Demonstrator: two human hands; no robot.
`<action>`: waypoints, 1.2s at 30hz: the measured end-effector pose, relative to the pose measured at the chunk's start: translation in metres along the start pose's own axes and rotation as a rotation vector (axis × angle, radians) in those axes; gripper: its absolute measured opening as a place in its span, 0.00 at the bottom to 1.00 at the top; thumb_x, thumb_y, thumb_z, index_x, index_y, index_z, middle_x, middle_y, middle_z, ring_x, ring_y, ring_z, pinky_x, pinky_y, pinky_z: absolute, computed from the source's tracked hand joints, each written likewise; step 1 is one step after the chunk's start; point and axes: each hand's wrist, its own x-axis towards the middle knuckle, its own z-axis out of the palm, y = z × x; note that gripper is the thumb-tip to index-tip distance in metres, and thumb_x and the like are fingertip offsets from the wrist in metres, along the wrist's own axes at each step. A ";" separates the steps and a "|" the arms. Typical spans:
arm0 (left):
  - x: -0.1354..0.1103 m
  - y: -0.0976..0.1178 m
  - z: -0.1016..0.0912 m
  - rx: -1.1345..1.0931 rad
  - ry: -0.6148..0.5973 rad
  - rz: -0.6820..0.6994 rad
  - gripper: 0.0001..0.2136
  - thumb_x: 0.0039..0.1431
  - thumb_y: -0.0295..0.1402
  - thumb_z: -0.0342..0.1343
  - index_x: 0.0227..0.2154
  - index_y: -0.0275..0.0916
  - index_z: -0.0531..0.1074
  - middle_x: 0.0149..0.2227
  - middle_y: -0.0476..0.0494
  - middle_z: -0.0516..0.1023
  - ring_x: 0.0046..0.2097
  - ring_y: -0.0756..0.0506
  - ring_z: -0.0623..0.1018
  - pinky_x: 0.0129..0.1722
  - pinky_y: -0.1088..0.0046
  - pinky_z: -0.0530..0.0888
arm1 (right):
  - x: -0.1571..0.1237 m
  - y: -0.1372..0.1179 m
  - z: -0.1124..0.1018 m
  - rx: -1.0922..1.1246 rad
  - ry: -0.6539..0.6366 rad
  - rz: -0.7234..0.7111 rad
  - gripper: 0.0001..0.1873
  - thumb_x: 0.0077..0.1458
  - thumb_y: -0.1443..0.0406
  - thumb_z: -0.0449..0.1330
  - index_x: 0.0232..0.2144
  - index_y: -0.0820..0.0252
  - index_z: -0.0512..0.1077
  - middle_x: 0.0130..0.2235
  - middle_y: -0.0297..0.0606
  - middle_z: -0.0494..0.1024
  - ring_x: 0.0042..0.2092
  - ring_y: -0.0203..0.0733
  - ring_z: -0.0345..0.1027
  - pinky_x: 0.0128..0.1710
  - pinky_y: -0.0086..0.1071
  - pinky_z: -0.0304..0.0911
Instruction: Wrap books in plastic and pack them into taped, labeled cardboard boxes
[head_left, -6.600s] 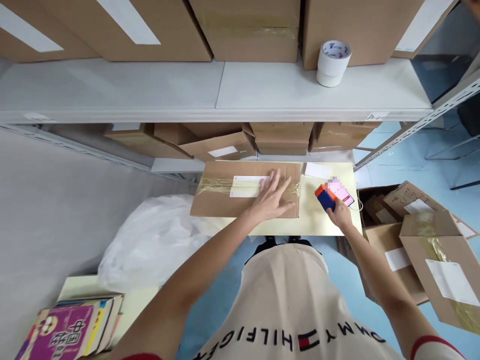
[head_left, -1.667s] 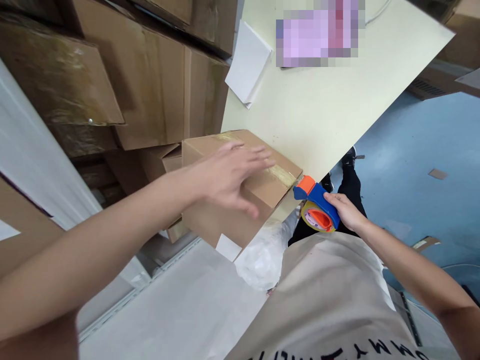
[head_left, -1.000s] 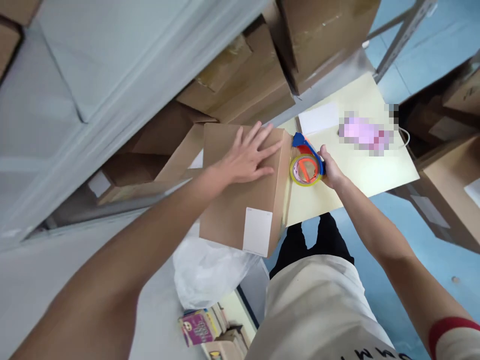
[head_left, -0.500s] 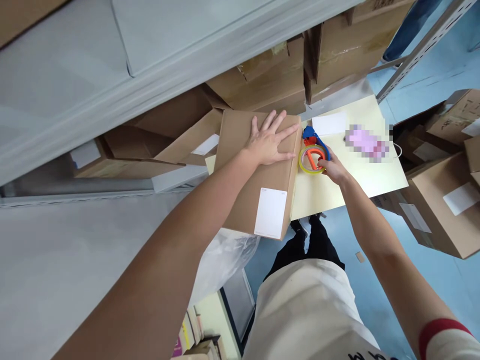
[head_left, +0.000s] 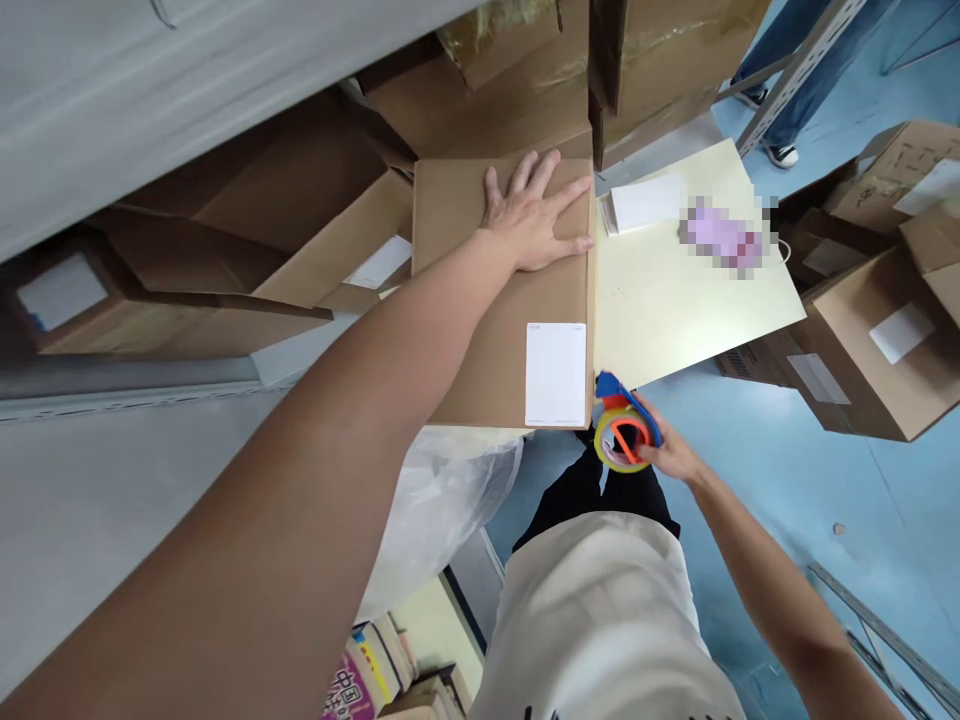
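My left hand (head_left: 534, 217) lies flat with spread fingers on top of a closed brown cardboard box (head_left: 480, 375). A white label (head_left: 556, 374) is stuck near the box's front right corner. In my right hand (head_left: 667, 445) is a tape dispenser (head_left: 628, 432) with a blue and orange frame and a yellow-edged roll. I hold it just off the box's near right corner, beyond the front edge of the pale table (head_left: 675, 320). Whether tape runs from it to the box I cannot make out.
White cards (head_left: 643, 203) and a blurred pink item (head_left: 724, 237) lie on the table. Open cartons (head_left: 352, 235) sit on a shelf behind the box; more cartons (head_left: 885, 340) stand at right. Below left are plastic wrap (head_left: 450, 500) and books (head_left: 375, 665). A person's legs (head_left: 806, 90) show beyond the rack.
My right hand has moved the tape dispenser toward my body, from beside the box's right side to past its near corner. My left hand stays pressed on the box. The view has shifted.
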 end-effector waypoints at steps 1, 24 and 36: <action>0.001 0.000 0.000 -0.001 0.005 -0.004 0.35 0.62 0.57 0.45 0.69 0.55 0.46 0.74 0.58 0.30 0.71 0.36 0.33 0.63 0.36 0.32 | -0.014 0.009 0.011 0.018 0.041 0.008 0.49 0.44 0.66 0.62 0.68 0.49 0.51 0.58 0.42 0.73 0.57 0.52 0.69 0.58 0.47 0.65; -0.088 -0.077 -0.002 0.059 0.109 -0.782 0.52 0.46 0.73 0.30 0.65 0.42 0.59 0.66 0.28 0.63 0.70 0.21 0.40 0.49 0.39 0.46 | 0.185 -0.152 -0.064 -0.008 0.191 -0.133 0.37 0.31 0.70 0.54 0.49 0.54 0.72 0.38 0.35 0.76 0.38 0.43 0.66 0.35 0.36 0.66; -0.065 -0.015 0.038 0.173 0.067 -0.196 0.50 0.48 0.63 0.58 0.70 0.51 0.47 0.73 0.38 0.43 0.71 0.26 0.46 0.66 0.40 0.41 | 0.227 -0.194 -0.102 -0.039 -0.234 -0.056 0.25 0.31 0.72 0.59 0.38 0.57 0.75 0.33 0.34 0.78 0.37 0.43 0.69 0.34 0.34 0.65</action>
